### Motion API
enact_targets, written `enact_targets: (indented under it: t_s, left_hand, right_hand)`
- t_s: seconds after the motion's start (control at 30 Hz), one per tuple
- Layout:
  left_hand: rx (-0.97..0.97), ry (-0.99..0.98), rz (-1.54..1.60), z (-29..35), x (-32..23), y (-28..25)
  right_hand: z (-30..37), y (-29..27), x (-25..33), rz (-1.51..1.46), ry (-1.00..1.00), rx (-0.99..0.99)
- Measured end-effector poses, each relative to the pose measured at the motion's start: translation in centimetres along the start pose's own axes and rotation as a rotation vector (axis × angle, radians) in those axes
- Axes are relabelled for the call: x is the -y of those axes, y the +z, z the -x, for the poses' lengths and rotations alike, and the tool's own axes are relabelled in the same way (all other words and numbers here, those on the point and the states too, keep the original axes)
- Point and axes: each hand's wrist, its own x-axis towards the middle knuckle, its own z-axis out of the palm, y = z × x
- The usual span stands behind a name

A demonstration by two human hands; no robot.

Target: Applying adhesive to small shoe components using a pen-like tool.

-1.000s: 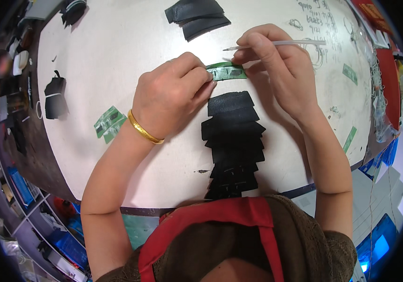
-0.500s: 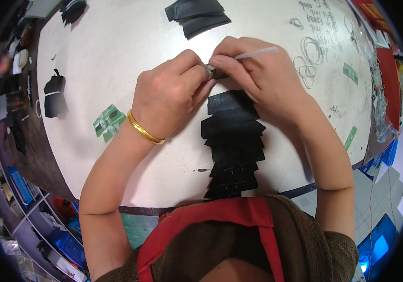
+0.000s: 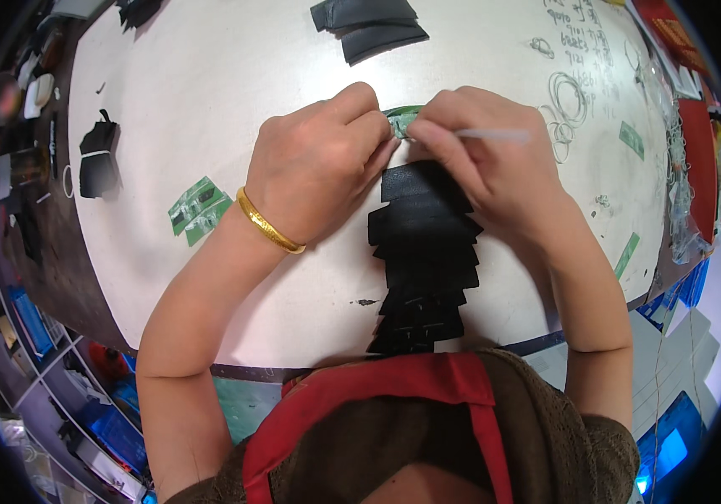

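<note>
Between my hands is a small green printed piece (image 3: 402, 126), its surface partly covered by fingertips. My left hand (image 3: 318, 164), with a gold bangle (image 3: 266, 223) at the wrist, pinches the piece's left side. My right hand (image 3: 495, 155) is closed around a thin whitish stick-like tool (image 3: 495, 134), whose far end is hidden by the fingers. Its fingertips also meet the green piece's right side. Just below my hands, a row of overlapping black leather-like pieces (image 3: 423, 223) runs toward my body.
More black pieces (image 3: 373, 29) lie at the far side of the white table (image 3: 209, 92). A banded black bundle (image 3: 98, 160) is at left. Green printed pieces (image 3: 199, 210) lie beside my left forearm. Loose rubber bands (image 3: 568, 97) are at right, near a clear plastic bag (image 3: 686, 210).
My hands have drawn slightly apart, and more of the green piece now shows between them. The tool in my right hand has tipped flatter. The whole view has shifted slightly.
</note>
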Motion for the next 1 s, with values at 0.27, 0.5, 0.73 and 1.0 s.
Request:
enact_targets:
  t_s: [0.27,0.5,0.73,1.0]
  left_hand:
    - [0.026,0.0,-0.011,-0.3,0.0,-0.2]
    - [0.055,-0.013,-0.03,0.1,-0.3,-0.4]
    - [0.056,-0.013,0.068,1.7,-1.5,-0.3]
    - [0.092,-0.011,0.08,2.5,-1.6,-0.8]
  right_hand:
    - [0.1,-0.4,-0.1,0.074,0.023,-0.066]
    - [-1.6,-1.7,-1.7,-0.071,0.116,-0.075]
    - [-5.6,1.5,-4.4,0.377,-0.301,-0.157]
    - [-4.7,0.6,-3.6,0.111,0.119,0.032]
